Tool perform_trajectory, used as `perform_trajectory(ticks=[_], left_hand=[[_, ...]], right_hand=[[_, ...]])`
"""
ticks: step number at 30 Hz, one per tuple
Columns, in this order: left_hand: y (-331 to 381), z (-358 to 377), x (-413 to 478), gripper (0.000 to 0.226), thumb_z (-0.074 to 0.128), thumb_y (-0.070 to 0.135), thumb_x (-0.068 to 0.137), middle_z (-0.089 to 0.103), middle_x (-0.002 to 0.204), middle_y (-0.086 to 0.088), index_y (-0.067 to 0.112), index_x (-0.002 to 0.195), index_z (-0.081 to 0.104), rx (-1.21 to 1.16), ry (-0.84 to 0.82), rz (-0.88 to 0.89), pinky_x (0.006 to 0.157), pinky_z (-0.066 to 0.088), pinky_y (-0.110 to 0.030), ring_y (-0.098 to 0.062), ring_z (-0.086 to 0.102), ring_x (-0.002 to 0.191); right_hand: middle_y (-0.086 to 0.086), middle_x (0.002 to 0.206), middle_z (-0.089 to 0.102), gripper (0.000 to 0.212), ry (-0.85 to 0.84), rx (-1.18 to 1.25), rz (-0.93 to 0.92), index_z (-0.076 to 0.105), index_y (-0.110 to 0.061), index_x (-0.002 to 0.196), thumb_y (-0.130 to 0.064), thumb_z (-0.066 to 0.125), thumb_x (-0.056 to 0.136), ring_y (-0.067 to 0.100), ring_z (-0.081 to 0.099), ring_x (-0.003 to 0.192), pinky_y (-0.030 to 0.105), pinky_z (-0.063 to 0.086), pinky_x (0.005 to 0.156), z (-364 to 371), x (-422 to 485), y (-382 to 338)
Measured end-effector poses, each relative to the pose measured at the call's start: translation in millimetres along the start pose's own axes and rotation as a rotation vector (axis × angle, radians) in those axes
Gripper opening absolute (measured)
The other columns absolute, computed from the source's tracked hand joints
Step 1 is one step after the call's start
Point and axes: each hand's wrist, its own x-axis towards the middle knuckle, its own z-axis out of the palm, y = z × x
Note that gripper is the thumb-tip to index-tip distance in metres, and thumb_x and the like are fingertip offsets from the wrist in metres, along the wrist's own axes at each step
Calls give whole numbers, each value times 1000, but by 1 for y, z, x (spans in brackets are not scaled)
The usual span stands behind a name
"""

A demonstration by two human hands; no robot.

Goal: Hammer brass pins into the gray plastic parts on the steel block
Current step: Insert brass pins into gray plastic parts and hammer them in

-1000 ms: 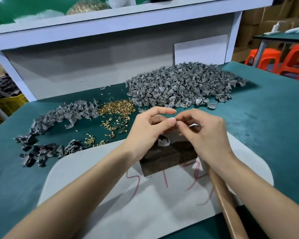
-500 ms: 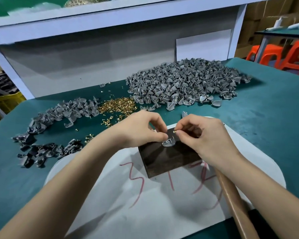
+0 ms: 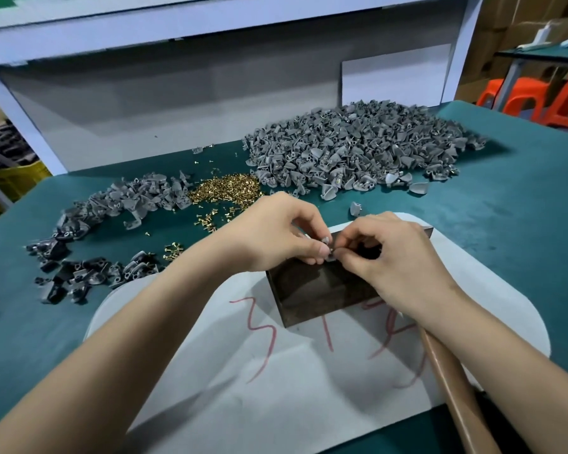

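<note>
A dark steel block [image 3: 322, 286] stands on a white board [image 3: 210, 371] marked with red writing. My left hand [image 3: 276, 234] and my right hand [image 3: 397, 257] meet over the block's top. Their fingertips pinch one small gray plastic part [image 3: 329, 255] held against the block. Whether a brass pin sits between the fingers is hidden. A wooden hammer handle [image 3: 453, 388] runs under my right forearm; its head is hidden.
A large heap of gray parts [image 3: 351, 149] lies at the back right, a loose pile of brass pins [image 3: 225, 190] at the back middle. Darker gray parts [image 3: 112, 204] spread to the left. The green table [image 3: 505, 217] ends at a shelf wall behind.
Both hands have come down from above the block onto its top, fingertips closing together on the gray part. The view has shifted slightly closer.
</note>
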Motion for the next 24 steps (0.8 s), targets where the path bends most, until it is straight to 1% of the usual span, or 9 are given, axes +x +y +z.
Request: perform_trajectory(ticks=[3, 5, 7, 10, 11, 15, 19, 21, 24], left_hand=[[-4, 0, 3, 10, 70, -1, 80, 73, 84, -17, 5, 88, 70, -126, 15, -17, 80, 56, -26, -16, 67, 73], [-7, 1, 5, 13, 69, 0, 81, 73, 91, -19, 8, 92, 72, -152, 22, -21, 84, 54, -28, -16, 65, 77], [-9, 3, 6, 15, 68, -1, 82, 72, 90, -19, 8, 93, 72, -193, 26, -31, 82, 54, -26, -15, 63, 75], [-12, 5, 8, 15, 68, -1, 81, 72, 78, -7, 10, 90, 73, -296, 27, -57, 74, 55, -16, -7, 64, 67], [-12, 6, 8, 15, 68, -1, 81, 73, 78, -6, 11, 89, 73, -328, 22, -67, 73, 55, -15, -6, 64, 67], [-13, 6, 8, 20, 70, -1, 79, 73, 96, -15, 14, 91, 75, -358, 2, -87, 84, 55, -22, -13, 65, 81], [-13, 7, 9, 21, 69, -1, 80, 72, 99, -18, 16, 91, 75, -380, -3, -92, 89, 52, -27, -17, 63, 86], [-14, 8, 10, 20, 68, -1, 81, 73, 94, -14, 14, 93, 74, -385, -15, -78, 85, 55, -23, -14, 63, 84], [-16, 8, 11, 18, 66, -3, 82, 70, 85, -11, 8, 95, 69, -405, -8, -63, 72, 54, -15, -9, 65, 73]], right_hand=[[-15, 69, 61, 16, 43, 67, 62, 67, -25, 69, -11, 74, 74, 14, 51, 82, 14, 36, 73, 0, 1, 4], [-10, 71, 65, 16, 32, 156, 103, 68, -24, 67, -12, 75, 75, 15, 56, 80, 23, 40, 73, 0, 2, 6], [-8, 74, 68, 13, 20, 250, 151, 69, -21, 69, -12, 75, 76, 13, 61, 77, 26, 43, 72, 0, 2, 8], [-7, 75, 70, 11, 34, 297, 197, 70, -20, 70, -13, 75, 77, 12, 63, 77, 25, 46, 74, 1, 3, 9], [-7, 74, 69, 12, 41, 298, 207, 70, -21, 69, -13, 75, 77, 11, 63, 75, 24, 47, 73, 1, 2, 9], [-7, 73, 70, 16, 45, 320, 245, 69, -24, 66, -14, 75, 77, 11, 64, 75, 25, 48, 74, 1, 3, 11], [-7, 72, 70, 16, 45, 337, 257, 69, -24, 67, -13, 75, 78, 12, 65, 75, 25, 48, 75, 2, 3, 11], [-6, 73, 71, 18, 46, 351, 258, 69, -25, 66, -12, 75, 78, 11, 65, 76, 23, 48, 74, 3, 3, 11], [-7, 70, 70, 19, 44, 377, 253, 69, -24, 65, -11, 75, 77, 6, 62, 70, 16, 46, 69, 3, 2, 11]])
